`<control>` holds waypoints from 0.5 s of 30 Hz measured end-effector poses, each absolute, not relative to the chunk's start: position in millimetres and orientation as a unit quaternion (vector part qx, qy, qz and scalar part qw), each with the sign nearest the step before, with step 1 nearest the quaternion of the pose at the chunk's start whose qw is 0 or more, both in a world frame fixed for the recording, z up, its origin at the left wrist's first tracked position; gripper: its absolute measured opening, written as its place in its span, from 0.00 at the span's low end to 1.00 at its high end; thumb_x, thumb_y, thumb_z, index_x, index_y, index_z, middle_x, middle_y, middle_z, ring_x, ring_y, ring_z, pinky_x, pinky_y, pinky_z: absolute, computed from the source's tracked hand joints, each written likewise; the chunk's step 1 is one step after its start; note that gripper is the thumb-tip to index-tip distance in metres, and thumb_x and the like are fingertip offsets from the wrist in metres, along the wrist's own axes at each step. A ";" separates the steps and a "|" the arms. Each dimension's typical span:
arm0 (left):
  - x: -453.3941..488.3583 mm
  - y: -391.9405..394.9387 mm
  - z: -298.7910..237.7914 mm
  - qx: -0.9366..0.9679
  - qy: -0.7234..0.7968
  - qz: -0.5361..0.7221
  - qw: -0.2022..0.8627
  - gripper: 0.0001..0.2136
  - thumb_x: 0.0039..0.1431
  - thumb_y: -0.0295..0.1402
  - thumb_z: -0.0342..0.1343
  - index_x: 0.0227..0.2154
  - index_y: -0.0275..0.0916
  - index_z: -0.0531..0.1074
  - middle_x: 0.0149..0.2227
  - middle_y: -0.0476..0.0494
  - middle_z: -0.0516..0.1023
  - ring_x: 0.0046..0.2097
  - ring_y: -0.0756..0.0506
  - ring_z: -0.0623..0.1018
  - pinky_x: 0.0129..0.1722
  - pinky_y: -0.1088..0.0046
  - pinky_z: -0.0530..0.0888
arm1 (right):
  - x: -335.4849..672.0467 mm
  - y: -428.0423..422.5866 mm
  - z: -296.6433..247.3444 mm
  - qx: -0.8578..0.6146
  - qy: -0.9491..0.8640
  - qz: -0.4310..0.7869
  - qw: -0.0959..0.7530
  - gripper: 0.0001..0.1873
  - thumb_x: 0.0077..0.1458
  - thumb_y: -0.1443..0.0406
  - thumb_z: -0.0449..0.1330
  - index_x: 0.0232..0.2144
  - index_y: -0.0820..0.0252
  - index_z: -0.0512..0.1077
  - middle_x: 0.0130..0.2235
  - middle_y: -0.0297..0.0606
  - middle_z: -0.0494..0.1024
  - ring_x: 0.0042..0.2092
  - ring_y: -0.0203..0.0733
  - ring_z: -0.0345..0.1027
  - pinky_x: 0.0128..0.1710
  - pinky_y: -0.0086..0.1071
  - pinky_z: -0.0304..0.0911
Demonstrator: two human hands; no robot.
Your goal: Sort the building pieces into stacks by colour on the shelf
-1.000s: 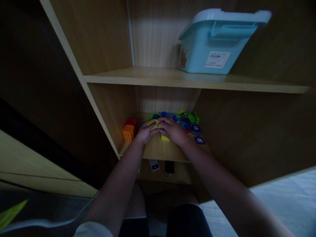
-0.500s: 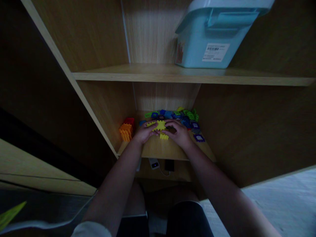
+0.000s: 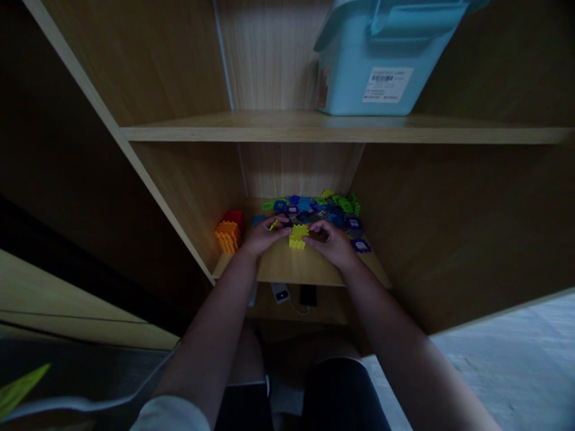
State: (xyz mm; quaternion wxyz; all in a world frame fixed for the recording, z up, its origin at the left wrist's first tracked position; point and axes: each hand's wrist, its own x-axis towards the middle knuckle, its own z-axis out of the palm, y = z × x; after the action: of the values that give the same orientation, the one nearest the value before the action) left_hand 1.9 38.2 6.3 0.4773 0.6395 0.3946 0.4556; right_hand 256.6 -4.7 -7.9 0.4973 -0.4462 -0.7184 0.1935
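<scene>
A small stack of yellow square building pieces with notched edges (image 3: 297,237) stands on the lower shelf, between my hands. My left hand (image 3: 265,234) is closed on another thin yellow notched piece (image 3: 274,224), seen nearly edge-on; its fingertips reach the stack's left side. At the right side of the stack, the thumb and index finger of my right hand (image 3: 331,242) pinch the edge of the top yellow piece. Orange notched pieces (image 3: 228,236) form a stack to the left, with red pieces (image 3: 233,216) behind it.
Blue, purple and green pieces (image 3: 335,209) lie heaped at the back right of the shelf. An upper shelf (image 3: 287,133) crosses above my hands and bears a light-blue bin (image 3: 368,66). Underneath are a white device (image 3: 281,294) and a black one (image 3: 308,294) with a cable.
The yellow piece that was held between both hands now rests on top of the yellow stack. My hands have moved slightly apart, and the view has tilted down a little.
</scene>
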 end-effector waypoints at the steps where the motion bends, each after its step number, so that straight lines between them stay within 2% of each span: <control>1: 0.8 37.5 6.9 0.657 0.394 0.438 0.472 0.26 0.49 0.47 0.77 0.50 0.43 0.83 0.42 0.46 0.82 0.43 0.45 0.79 0.49 0.67 0.74 | 256.3 -4.6 -7.9 -0.447 -0.717 0.195 0.498 0.21 0.57 0.47 0.72 0.42 0.51 0.74 0.49 0.38 0.84 0.48 0.48 0.77 0.52 0.43 0.71; 7: -3.5 42.1 7.9 0.716 0.400 0.356 0.448 0.34 0.41 0.43 0.79 0.54 0.42 0.82 0.38 0.50 0.78 0.41 0.45 0.77 0.45 0.69 0.73 | 253.5 -1.7 -11.5 -0.452 -0.719 0.198 0.489 0.21 0.57 0.46 0.72 0.42 0.51 0.75 0.47 0.38 0.85 0.48 0.49 0.76 0.53 0.44 0.71; 15: -2.0 43.6 6.6 0.736 0.399 0.318 0.445 0.36 0.42 0.43 0.78 0.57 0.38 0.79 0.38 0.49 0.78 0.41 0.46 0.77 0.46 0.68 0.73 | 252.6 -1.7 -13.3 -0.440 -0.723 0.201 0.493 0.20 0.56 0.46 0.72 0.43 0.49 0.77 0.46 0.37 0.84 0.48 0.50 0.76 0.54 0.46 0.72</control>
State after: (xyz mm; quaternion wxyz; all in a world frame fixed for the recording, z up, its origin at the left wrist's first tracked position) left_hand -2.0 43.6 6.6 0.4445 0.7364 0.3988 0.3178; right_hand 252.6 -1.7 -13.3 0.4930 -0.4401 -0.7230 0.2013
